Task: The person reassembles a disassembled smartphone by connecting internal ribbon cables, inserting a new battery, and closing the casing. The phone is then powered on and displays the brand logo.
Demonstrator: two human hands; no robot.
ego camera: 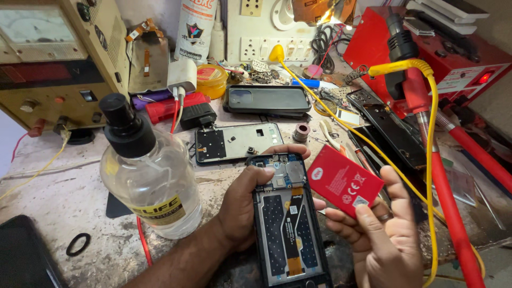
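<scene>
My left hand grips an opened phone body by its left edge, back side up. Its circuit board, empty battery bay and orange flex cable show. My right hand holds a flat red phone battery by its lower right corner, tilted just right of the phone's top. A ring sits on one finger of the right hand.
A clear liquid bottle with a black cap stands at left. A phone back cover and a dark phone lie behind. A beige meter box is at far left. A red station, yellow cable and red hose crowd the right.
</scene>
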